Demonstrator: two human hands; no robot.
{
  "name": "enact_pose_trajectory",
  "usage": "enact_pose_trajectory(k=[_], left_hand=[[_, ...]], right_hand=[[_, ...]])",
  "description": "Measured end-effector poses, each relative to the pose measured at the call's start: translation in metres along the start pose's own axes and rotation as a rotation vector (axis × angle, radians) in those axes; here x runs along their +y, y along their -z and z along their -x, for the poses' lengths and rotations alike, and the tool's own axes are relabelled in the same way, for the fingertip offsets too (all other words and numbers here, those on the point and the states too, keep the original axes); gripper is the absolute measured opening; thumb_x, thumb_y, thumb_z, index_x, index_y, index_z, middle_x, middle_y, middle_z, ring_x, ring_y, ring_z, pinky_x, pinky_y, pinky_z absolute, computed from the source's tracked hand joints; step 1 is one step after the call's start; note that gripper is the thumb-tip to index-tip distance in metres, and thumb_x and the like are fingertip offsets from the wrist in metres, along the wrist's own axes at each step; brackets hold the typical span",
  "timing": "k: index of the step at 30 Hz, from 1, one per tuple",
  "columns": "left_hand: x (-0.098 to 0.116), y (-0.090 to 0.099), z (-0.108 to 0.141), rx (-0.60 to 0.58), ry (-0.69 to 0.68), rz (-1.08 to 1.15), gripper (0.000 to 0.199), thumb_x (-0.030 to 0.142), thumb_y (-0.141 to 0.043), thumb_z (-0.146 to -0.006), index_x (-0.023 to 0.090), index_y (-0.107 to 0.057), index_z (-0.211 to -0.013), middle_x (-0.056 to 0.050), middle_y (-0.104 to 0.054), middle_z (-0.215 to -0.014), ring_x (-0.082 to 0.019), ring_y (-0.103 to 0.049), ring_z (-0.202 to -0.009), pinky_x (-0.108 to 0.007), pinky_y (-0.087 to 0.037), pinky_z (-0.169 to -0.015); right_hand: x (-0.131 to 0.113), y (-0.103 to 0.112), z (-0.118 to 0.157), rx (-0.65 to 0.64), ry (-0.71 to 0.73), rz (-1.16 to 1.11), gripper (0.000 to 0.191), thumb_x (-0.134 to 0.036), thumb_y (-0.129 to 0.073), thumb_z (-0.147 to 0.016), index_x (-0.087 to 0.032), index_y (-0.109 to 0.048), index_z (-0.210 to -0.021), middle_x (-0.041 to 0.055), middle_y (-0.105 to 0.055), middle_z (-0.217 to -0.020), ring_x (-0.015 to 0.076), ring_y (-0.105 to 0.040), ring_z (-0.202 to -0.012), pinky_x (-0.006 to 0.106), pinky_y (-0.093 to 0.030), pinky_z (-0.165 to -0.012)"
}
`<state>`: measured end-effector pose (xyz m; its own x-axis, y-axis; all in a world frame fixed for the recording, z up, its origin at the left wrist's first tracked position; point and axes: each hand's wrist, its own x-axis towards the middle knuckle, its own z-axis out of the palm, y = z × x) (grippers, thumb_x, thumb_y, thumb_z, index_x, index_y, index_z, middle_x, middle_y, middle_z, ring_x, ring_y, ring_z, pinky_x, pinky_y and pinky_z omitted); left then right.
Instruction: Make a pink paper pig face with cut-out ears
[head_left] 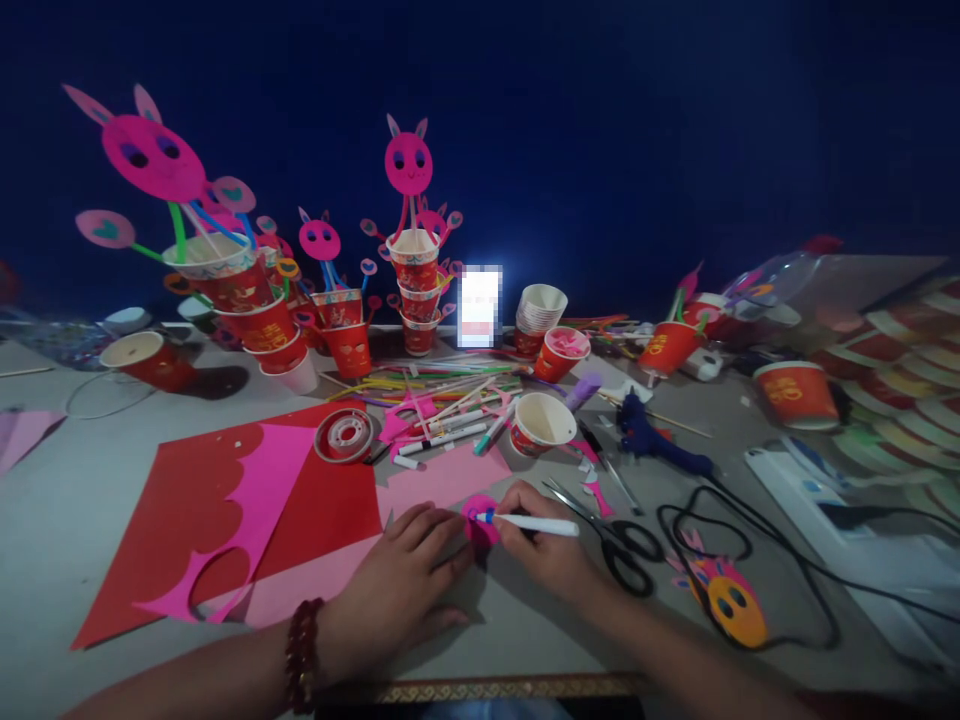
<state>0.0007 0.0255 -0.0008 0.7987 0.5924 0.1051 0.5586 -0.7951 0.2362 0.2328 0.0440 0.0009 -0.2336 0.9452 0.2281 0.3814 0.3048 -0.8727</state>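
A small round magenta paper piece (pixel 482 533) lies on the table at the front middle, with blue marks on it. My right hand (pixel 541 545) pinches a white marker (pixel 541 524), its blue tip at the paper's surface. Flat on the table at the paper's left edge, my left hand (pixel 411 575) has its fingers spread and holds nothing; a dark red bead bracelet circles that wrist. Pale pink paper (pixel 444 482) lies just beyond the hands.
Scissors (pixel 628 548), a blue glue gun (pixel 660 440) with a looping black cable and an orange-faced cutout (pixel 739 612) lie right. Red paper (pixel 142 545) covers the left. A paper cup (pixel 541 425), scattered markers and cups with pink figures stand behind. A white power strip (pixel 802 510) lies far right.
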Motion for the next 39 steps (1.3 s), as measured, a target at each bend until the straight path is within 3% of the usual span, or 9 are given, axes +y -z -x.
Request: enact_pose_trajectory(k=[8, 16, 39], left_hand=[[-0.001, 0.001, 0.001, 0.023, -0.016, 0.012, 0.068, 0.058, -0.065, -0.086, 0.021, -0.048, -0.14, -0.011, -0.052, -0.141, -0.03, -0.043, -0.131, -0.048, -0.032, -0.113], [-0.001, 0.001, 0.0, 0.022, -0.014, 0.015, 0.065, 0.059, -0.063, -0.087, 0.021, -0.051, -0.138, -0.01, -0.053, -0.14, -0.03, -0.044, -0.13, -0.048, -0.031, -0.114], [0.0, 0.002, 0.0, 0.008, -0.005, 0.03, 0.066, 0.058, -0.064, -0.087, 0.022, -0.048, -0.14, -0.01, -0.052, -0.142, -0.03, -0.044, -0.13, -0.047, -0.031, -0.114]], right_hand=[[0.012, -0.009, 0.0, 0.017, -0.003, 0.042, 0.018, -0.028, -0.053, -0.089, -0.023, -0.052, -0.072, -0.0041, -0.052, -0.06, 0.0136, -0.048, -0.054, 0.025, -0.036, -0.052], [0.01, -0.008, -0.002, -0.031, 0.011, 0.072, 0.017, -0.026, -0.054, -0.087, -0.023, -0.052, -0.071, -0.0047, -0.051, -0.059, 0.0133, -0.048, -0.052, 0.025, -0.036, -0.052], [0.009, -0.008, -0.002, -0.014, 0.013, 0.071, 0.017, -0.027, -0.052, -0.088, -0.024, -0.05, -0.071, -0.0048, -0.049, -0.058, 0.0146, -0.048, -0.052, 0.026, -0.036, -0.052]])
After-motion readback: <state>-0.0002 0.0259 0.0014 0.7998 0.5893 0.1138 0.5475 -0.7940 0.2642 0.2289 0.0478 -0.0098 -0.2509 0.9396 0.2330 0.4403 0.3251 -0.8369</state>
